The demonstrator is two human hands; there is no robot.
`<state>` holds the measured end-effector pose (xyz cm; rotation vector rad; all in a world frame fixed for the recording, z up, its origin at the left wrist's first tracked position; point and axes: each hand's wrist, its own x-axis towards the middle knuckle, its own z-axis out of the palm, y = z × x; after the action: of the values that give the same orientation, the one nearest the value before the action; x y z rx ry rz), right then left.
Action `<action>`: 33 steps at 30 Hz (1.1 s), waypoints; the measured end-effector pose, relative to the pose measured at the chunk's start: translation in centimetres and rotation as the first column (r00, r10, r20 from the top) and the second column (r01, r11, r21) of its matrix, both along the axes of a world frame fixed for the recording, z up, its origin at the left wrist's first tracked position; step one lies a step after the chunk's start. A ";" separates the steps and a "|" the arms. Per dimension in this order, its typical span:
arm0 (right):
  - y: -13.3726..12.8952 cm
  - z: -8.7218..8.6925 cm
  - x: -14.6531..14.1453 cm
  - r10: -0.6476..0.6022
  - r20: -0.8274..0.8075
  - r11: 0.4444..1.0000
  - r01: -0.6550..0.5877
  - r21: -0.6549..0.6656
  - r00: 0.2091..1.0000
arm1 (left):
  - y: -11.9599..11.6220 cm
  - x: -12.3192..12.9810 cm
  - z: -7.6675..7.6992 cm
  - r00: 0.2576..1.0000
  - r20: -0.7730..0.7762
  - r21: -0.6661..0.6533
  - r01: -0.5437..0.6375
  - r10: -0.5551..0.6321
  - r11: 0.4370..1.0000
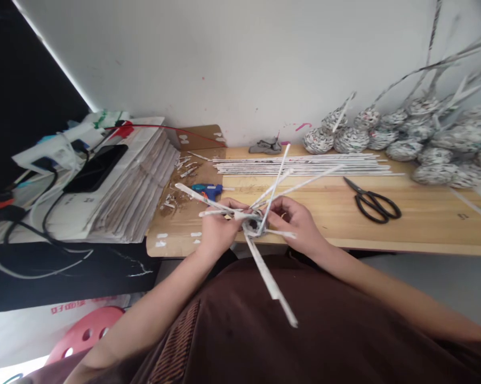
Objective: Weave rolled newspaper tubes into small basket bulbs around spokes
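Between my hands, over the table's front edge, is a small woven piece of rolled newspaper tubes (249, 226). It has a round hollow middle, and loose tube ends stick out in several directions; a long one points down toward my lap. My left hand (221, 226) is closed on its left side, thumb near the rim. My right hand (296, 221) is closed on its right side, fingers curled by the base of the upright tubes. Parts of the fingers on both hands are hidden behind the weaving.
Loose paper tubes (304, 165) lie in a row behind my hands. Black-handled scissors (370, 201) rest to the right. Woven paper balls (400, 133) are heaped at the back right. A blue glue gun (207, 191) lies left, near stacked newspapers (132, 192) topped by a phone (96, 168).
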<state>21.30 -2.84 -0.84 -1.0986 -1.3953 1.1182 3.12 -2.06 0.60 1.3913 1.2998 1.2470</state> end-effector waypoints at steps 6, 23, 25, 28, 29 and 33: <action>-1.3 1.5 0.3 -0.031 0.349 0.951 -0.080 0.299 0.937 | 0.6 0.5 -0.5 0.997 0.028 0.024 -0.068 0.067 0.997; 0.5 -0.3 -1.4 -0.098 0.092 0.982 0.081 0.172 0.991 | 0.8 0.4 -0.4 0.996 0.066 -0.054 -0.064 0.067 0.996; 0.6 -0.3 -1.6 -0.086 0.106 0.986 0.070 0.149 0.991 | 0.9 0.4 -0.7 0.996 0.059 -0.052 -0.064 0.067 0.997; 0.8 0.0 -1.8 -0.104 0.135 0.986 0.084 0.145 0.985 | 0.9 0.7 -1.1 0.995 0.079 -0.039 -0.056 0.059 0.998; 0.9 0.1 -1.9 -0.119 0.133 0.985 0.100 0.141 0.984 | 0.9 0.8 -1.2 0.994 0.092 -0.027 -0.051 0.053 0.998; 1.5 0.2 -2.2 -0.203 0.072 0.978 0.199 0.067 0.976 | 0.5 1.3 -1.5 0.990 0.126 0.031 -0.067 0.062 0.997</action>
<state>19.15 -1.35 -0.69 -1.2225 -1.3363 0.8908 4.41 -1.57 -0.86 1.2826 1.2505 1.3841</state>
